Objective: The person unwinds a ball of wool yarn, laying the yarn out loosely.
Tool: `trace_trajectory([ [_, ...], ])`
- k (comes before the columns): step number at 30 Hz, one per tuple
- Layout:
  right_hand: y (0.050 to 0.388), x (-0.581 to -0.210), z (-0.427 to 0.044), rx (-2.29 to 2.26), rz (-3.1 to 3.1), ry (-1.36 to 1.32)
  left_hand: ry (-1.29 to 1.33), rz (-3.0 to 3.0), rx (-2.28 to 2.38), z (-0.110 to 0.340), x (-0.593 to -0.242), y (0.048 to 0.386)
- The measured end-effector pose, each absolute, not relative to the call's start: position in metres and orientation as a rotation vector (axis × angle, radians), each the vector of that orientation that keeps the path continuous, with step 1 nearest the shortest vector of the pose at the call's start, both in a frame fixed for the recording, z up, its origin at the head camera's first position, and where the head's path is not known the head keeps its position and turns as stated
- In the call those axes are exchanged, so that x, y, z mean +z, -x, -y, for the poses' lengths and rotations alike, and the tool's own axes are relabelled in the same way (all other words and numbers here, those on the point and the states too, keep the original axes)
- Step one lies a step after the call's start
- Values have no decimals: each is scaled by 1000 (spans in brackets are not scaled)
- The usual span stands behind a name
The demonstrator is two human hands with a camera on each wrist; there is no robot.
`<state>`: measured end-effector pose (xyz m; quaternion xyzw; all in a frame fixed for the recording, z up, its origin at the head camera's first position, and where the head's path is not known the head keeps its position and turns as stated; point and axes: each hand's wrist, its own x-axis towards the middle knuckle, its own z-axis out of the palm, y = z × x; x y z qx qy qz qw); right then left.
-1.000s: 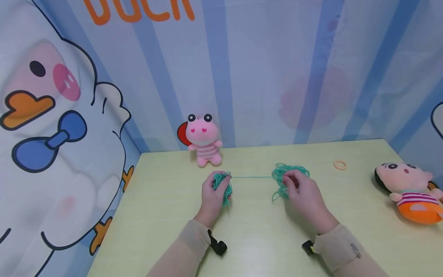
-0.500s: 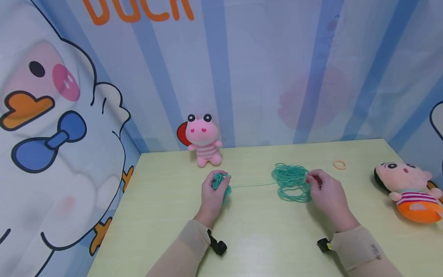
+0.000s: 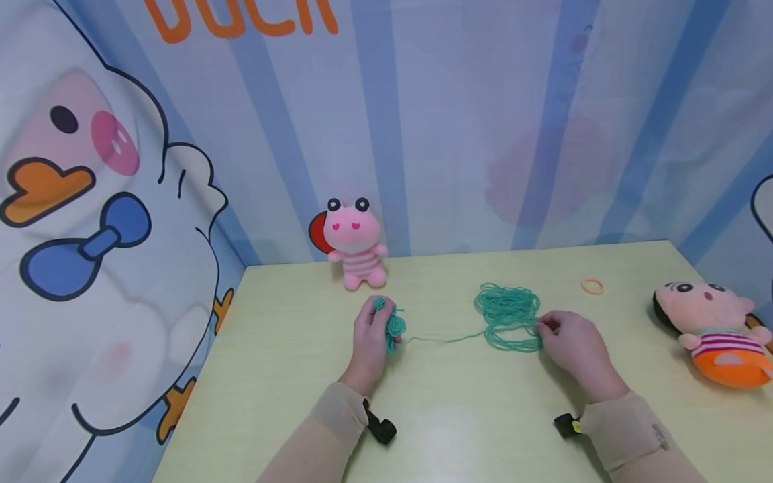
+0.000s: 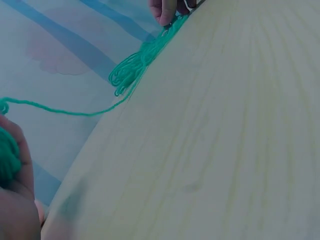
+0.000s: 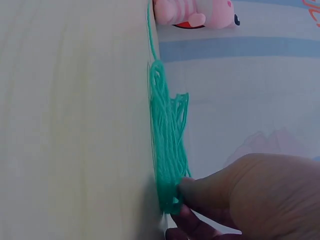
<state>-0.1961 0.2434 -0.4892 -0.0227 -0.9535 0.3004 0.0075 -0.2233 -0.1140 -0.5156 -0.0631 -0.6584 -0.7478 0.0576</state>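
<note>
My left hand (image 3: 367, 345) curls round a green yarn bunch (image 3: 395, 326), tufts poking out at its three o'clock side. My right hand (image 3: 578, 345) has thumb and fingers nearly closed, pinching the edge of the looped yarn (image 3: 507, 305). Those loops lie on the table (image 3: 278, 335), well off at three o'clock from my left hand; my right is nearer, touching their three o'clock end. Their long axis runs nine to three. A slack strand (image 3: 449, 341) joins bunch and loops. The loops look flat and thin-stranded, dense towards twelve, gaping at six. From my right hand, an orange ring (image 3: 592, 281) lies near one o'clock, a doll (image 3: 718, 345) at three.
</note>
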Motion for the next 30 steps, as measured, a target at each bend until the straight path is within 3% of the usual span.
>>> trace_trajectory([
  [5, 193, -482, -218, 949, 2866, -71, 200, 1984, -2280, 115, -516, 223],
  [15, 185, -481, -125, 1222, 2776, -673, 289, 2015, -2256, 118, -517, 223],
  [22, 190, -489, -89, 1309, 2823, -757, 305, 2034, -2223, 114, -518, 223],
  [30, 186, -485, -95, 1357, 2775, -662, 305, 2013, -2196, 113, -523, 226],
])
